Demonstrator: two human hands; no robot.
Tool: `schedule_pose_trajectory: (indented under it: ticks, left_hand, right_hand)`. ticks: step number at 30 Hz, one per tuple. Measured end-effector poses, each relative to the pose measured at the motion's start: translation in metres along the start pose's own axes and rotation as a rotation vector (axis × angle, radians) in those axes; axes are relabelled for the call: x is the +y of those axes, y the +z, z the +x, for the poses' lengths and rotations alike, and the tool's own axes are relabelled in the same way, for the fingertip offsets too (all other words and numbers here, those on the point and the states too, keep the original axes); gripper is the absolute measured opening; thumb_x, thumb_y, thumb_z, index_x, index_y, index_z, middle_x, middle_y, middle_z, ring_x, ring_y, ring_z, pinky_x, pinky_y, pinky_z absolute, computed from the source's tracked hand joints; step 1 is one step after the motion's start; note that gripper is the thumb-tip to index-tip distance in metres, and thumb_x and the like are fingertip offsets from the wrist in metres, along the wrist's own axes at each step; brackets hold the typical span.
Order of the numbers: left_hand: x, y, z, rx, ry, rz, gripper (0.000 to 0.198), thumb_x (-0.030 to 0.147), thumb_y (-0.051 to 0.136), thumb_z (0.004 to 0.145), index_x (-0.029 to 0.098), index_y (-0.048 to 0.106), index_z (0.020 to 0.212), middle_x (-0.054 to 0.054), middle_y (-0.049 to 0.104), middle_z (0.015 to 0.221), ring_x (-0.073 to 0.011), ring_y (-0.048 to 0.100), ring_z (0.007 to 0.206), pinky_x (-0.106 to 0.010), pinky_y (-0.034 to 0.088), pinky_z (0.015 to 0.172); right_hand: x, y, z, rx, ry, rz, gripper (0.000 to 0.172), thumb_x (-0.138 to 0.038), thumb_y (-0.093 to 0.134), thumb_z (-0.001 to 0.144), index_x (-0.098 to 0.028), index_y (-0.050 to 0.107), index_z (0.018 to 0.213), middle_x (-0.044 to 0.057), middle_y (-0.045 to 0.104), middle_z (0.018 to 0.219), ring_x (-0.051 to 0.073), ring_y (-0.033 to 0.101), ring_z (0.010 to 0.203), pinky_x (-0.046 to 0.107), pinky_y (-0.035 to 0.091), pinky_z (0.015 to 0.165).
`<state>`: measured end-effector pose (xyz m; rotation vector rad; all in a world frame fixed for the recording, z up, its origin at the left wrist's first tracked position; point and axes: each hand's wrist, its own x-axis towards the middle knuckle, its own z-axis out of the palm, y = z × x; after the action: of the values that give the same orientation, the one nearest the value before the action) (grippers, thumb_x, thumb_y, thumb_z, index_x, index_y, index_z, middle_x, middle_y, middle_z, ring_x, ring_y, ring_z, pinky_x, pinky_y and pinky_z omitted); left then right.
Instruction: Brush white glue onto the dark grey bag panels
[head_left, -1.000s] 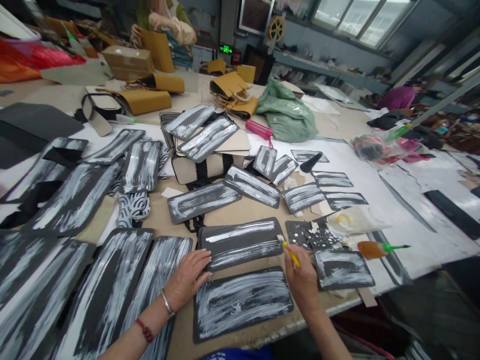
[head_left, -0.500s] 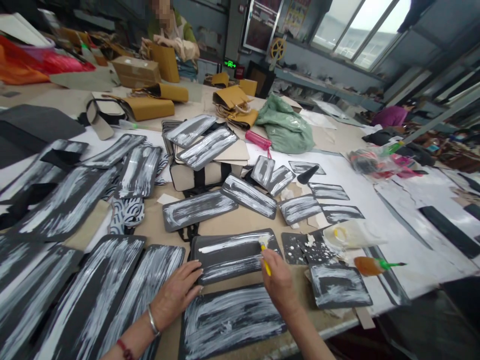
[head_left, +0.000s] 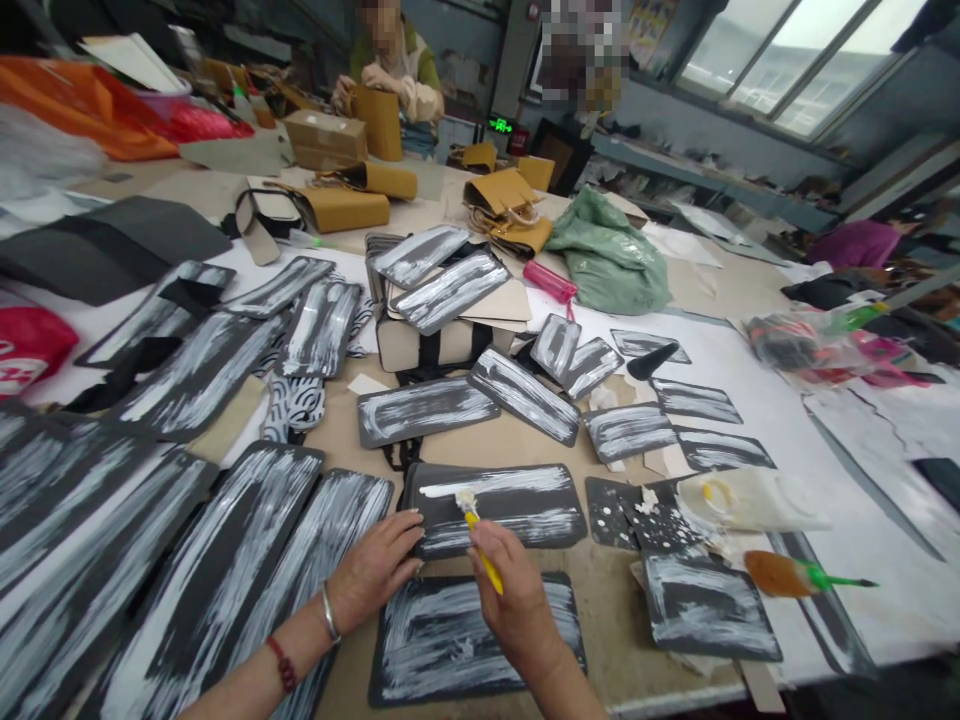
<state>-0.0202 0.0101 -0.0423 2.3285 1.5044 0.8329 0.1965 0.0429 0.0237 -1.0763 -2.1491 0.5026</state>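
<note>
A black rectangular panel (head_left: 536,505) lies before me with white streaks along its upper and lower sides. My left hand (head_left: 379,565) rests flat at the panel's left edge, fingers stretched out. Gripped in my right hand (head_left: 517,595) is a brush (head_left: 492,574) with a yellow handle. Its whitish, clotted bristles are over the left half of the panel, by the upper white streak. Just below lies another panel (head_left: 420,640), smeared white and partly hidden by my right hand and wrist.
White-smeared panels (head_left: 255,540) cover the left side. At right lie a speckled black piece (head_left: 615,510), a translucent pouch (head_left: 750,500) and an amber bottle with a green nozzle (head_left: 780,575). Behind are a green bag (head_left: 611,255) and mustard handbags (head_left: 499,195); a person (head_left: 405,75) works across the table.
My right hand has drawn the brush leftward along the panel, from near its right end to its left half. My left hand stays at the panel's edge. The camera view has shifted slightly left.
</note>
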Motion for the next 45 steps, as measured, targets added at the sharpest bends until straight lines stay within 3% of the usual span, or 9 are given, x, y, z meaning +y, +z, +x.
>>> schedule_pose_trajectory:
  ticks: [4,9,13,18,23,27,38,41,45]
  left_hand:
    - [0.003,0.001,-0.002,-0.015,-0.044,-0.041,0.024,0.017,0.053,0.078,0.016,0.055,0.101,-0.012,0.059,0.110,-0.0213,0.053,0.106,-0.038,0.049,0.089]
    - [0.003,0.002,0.000,-0.035,-0.053,-0.054,0.023,0.016,0.056,0.076,0.014,0.056,0.099,-0.013,0.058,0.108,-0.0225,0.052,0.107,-0.040,0.048,0.090]
    - [0.003,0.000,0.004,-0.044,-0.050,-0.059,0.019,0.016,0.057,0.075,0.014,0.057,0.094,-0.012,0.059,0.105,-0.0230,0.053,0.104,-0.039,0.047,0.089]
    - [0.003,-0.003,0.004,-0.066,-0.066,-0.096,0.021,0.015,0.058,0.075,0.013,0.055,0.095,-0.012,0.058,0.105,-0.0228,0.052,0.106,-0.039,0.046,0.091]
    - [0.003,0.002,-0.001,-0.033,-0.131,-0.119,0.035,0.015,0.059,0.074,0.012,0.047,0.107,-0.015,0.055,0.110,-0.0226,0.051,0.106,-0.038,0.046,0.091]
    - [0.001,0.004,-0.002,-0.034,-0.100,-0.103,0.036,0.016,0.061,0.073,0.012,0.047,0.105,-0.014,0.056,0.108,-0.0232,0.052,0.105,-0.039,0.046,0.091]
    - [-0.001,0.000,0.002,-0.051,-0.041,-0.089,0.017,0.016,0.058,0.075,0.015,0.053,0.092,-0.010,0.058,0.102,-0.0217,0.053,0.103,-0.037,0.047,0.090]
    - [0.000,0.000,0.001,-0.040,-0.046,-0.101,0.017,0.014,0.058,0.075,0.015,0.053,0.091,-0.010,0.057,0.104,-0.0213,0.053,0.103,-0.036,0.047,0.090]
    - [0.001,0.000,0.000,-0.021,-0.038,-0.080,0.015,0.013,0.055,0.075,0.015,0.053,0.089,-0.011,0.057,0.104,-0.0214,0.053,0.104,-0.035,0.049,0.089]
  right_hand:
    - [-0.018,0.013,0.013,0.135,0.219,0.211,0.019,-0.024,0.046,0.087,-0.021,0.058,0.100,0.008,0.062,0.097,0.020,0.059,0.093,0.037,0.049,0.082]
    - [0.005,0.034,0.031,0.188,0.699,0.509,0.036,-0.048,0.052,0.080,-0.015,0.057,0.093,0.009,0.064,0.085,0.020,0.063,0.068,0.035,0.054,0.066]
    - [0.020,0.018,0.031,0.300,0.806,0.422,0.045,-0.055,0.058,0.072,-0.014,0.057,0.090,0.008,0.064,0.082,0.021,0.063,0.066,0.037,0.053,0.069]
    - [0.001,-0.008,0.027,0.260,0.804,0.304,0.040,-0.054,0.055,0.075,-0.016,0.058,0.089,0.007,0.063,0.083,0.021,0.063,0.069,0.035,0.052,0.070]
    - [-0.020,0.019,0.021,0.145,0.808,0.493,0.036,-0.051,0.056,0.076,-0.017,0.057,0.087,0.006,0.063,0.081,0.021,0.062,0.066,0.035,0.053,0.064]
    - [-0.012,0.024,0.016,0.145,0.800,0.422,0.039,-0.053,0.055,0.075,-0.016,0.057,0.086,0.007,0.063,0.081,0.021,0.062,0.065,0.035,0.052,0.064]
    - [0.061,-0.078,-0.007,0.316,0.833,-0.358,0.056,-0.067,0.038,0.074,-0.016,0.059,0.085,0.007,0.063,0.063,0.027,0.062,0.069,0.036,0.046,0.064]
    - [0.068,-0.078,-0.008,0.338,0.652,-0.476,0.057,-0.065,0.035,0.079,-0.015,0.061,0.087,0.011,0.064,0.077,0.025,0.061,0.073,0.036,0.046,0.066]
    - [0.051,-0.048,-0.010,0.201,0.308,-0.400,0.042,-0.050,0.036,0.087,-0.015,0.060,0.087,0.011,0.062,0.085,0.021,0.058,0.080,0.035,0.046,0.075]
